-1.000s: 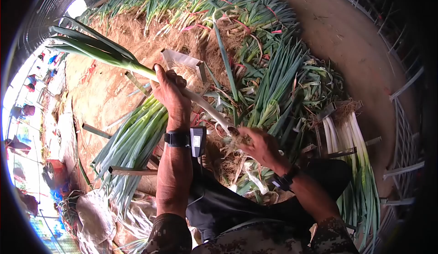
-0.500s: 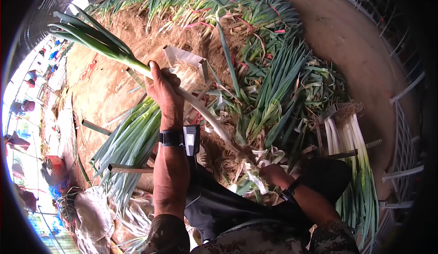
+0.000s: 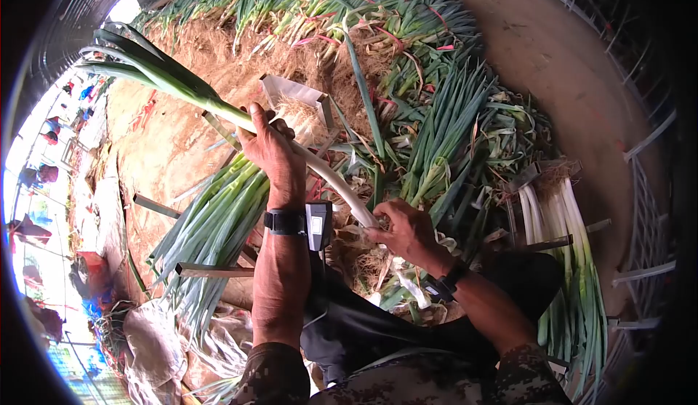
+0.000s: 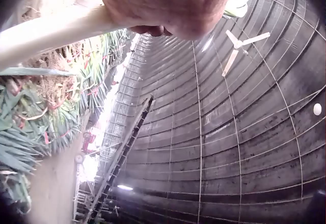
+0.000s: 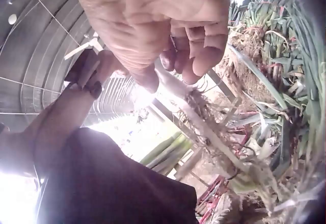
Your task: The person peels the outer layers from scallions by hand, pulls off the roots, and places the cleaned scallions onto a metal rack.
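Observation:
My left hand (image 3: pixel 275 150) grips a long green onion (image 3: pixel 331 176) around its shaft, with the thumb laid along it. The green leaves point up and left, and the white shaft slants down to the right. At its lower end my right hand (image 3: pixel 407 234) pinches the stem between thumb and fingers. In the right wrist view the right hand (image 5: pixel 153 20) is close over the stem, and stringy roots (image 5: pixel 201 107) with a pale strip of skin (image 5: pixel 219 140) hang below. The left wrist view has the left hand (image 4: pixel 168 5) wrapped round the white shaft (image 4: pixel 56 30).
A bunch of green onions (image 3: pixel 214 219) rests on a metal rack at the left. Several peeled white stalks (image 3: pixel 578 238) lie on another rack at the right. Tied bundles (image 3: pixel 305 12) are heaped at the back, and loose leaves and peelings (image 3: pixel 407 281) lie near the knees.
My right hand dropped from the root end toward the lap half a second ago, and has come back up to the stem. My left hand shifted slightly left and back, still holding the green onion.

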`<state>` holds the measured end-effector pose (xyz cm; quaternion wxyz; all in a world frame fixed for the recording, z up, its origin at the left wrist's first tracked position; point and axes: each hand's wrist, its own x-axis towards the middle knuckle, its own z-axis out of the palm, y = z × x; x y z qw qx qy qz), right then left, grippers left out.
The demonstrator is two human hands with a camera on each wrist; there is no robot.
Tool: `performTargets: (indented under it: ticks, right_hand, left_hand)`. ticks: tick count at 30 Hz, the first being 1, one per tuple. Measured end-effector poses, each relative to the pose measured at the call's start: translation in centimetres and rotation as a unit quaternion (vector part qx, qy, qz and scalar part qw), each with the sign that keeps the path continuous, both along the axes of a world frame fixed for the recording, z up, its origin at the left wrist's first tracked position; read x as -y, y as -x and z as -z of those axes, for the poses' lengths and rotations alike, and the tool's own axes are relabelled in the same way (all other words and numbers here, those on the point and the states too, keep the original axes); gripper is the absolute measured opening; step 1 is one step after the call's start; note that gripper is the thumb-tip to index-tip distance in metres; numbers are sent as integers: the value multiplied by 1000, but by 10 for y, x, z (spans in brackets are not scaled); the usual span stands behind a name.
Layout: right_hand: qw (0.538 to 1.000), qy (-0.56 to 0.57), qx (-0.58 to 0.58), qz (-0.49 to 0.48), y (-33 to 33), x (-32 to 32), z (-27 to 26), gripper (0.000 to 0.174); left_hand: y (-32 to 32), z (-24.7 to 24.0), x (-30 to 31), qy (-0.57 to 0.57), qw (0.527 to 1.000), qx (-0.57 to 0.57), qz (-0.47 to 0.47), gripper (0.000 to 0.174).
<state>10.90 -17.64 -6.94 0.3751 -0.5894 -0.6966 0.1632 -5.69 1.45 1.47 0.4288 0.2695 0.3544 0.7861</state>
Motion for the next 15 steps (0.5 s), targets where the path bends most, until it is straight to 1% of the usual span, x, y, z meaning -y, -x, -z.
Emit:
performTargets:
  ticks: [1, 3, 7, 11, 14, 15]
  right_hand:
    - [1000, -15, 21, 2, 5, -3, -1, 25]
    - [1000, -6, 2, 7, 8, -8, 6, 21]
    - [1000, 8, -20, -1, 7, -8, 18, 19]
    - [998, 32, -49, 21, -7, -2, 42, 15]
    - [994, -21, -105, 9, 1, -5, 19, 16]
    - [995, 0, -98, 6, 3, -7, 15, 15]
  left_hand:
    - [0, -2, 0, 4, 1000, 11, 1, 31]
    - [0, -4, 1, 14, 999, 36, 2, 32]
    - [2, -3, 1, 2, 999, 34, 3, 33]
    - [7, 1, -3, -5, 999, 32, 5, 33]
    - [8, 4, -1, -12, 999, 29, 11, 33]
    - [5, 2, 2, -8, 999, 31, 12, 34]
